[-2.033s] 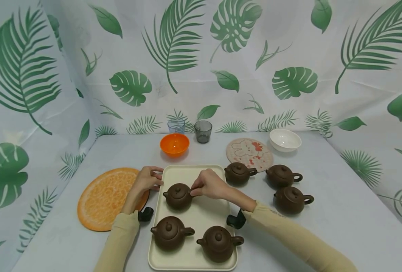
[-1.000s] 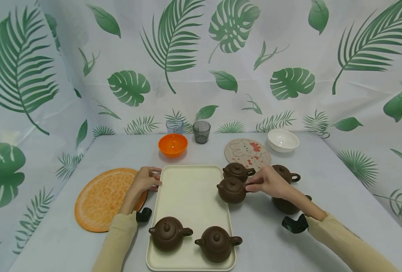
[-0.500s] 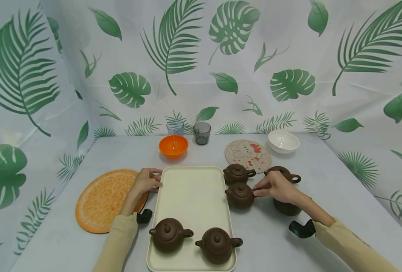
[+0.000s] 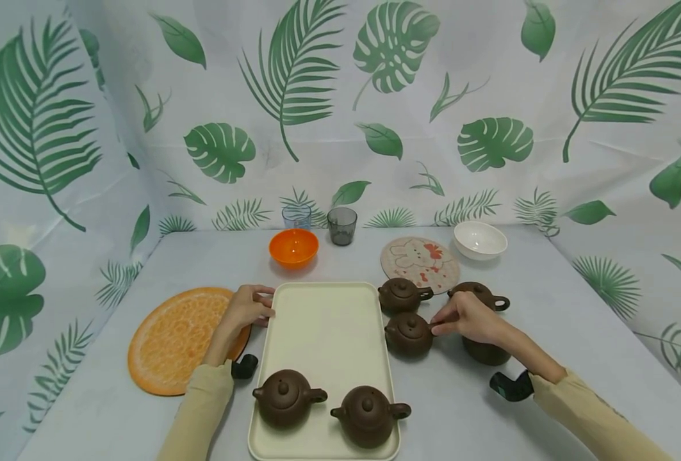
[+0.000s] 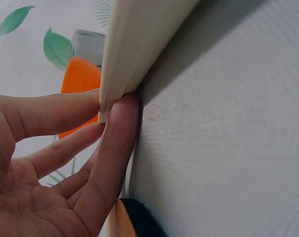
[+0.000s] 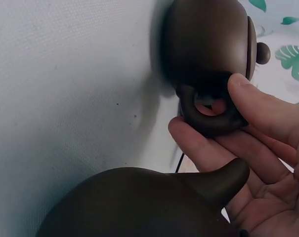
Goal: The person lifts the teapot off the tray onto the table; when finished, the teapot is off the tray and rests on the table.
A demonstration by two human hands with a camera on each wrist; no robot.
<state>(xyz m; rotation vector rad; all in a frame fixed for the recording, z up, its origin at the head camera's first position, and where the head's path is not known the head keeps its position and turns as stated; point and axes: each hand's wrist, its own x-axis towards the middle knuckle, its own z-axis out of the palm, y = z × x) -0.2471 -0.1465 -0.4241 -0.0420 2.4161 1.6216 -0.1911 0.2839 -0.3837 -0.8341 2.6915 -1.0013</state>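
The right hand (image 4: 467, 319) pinches the loop handle of a brown clay teapot (image 4: 409, 334), thumb above and fingers curled beneath it, as the right wrist view confirms. Two seconds ago this teapot stood near the middle of the cream tray (image 4: 317, 326); a second ago it was over the tray's right edge; it now rests on the grey table (image 4: 548, 307) just off that edge, at about 3 o'clock from the tray's centre and directly in front of another teapot (image 4: 402, 296). It appears set down, though the handle is not released. The left hand (image 4: 248, 307) has not moved: its fingers press against the tray's left rim at about 10 o'clock, thumb under the lip, steadying it. Two teapots (image 4: 285, 397) (image 4: 369, 415) remain at the tray's near end.
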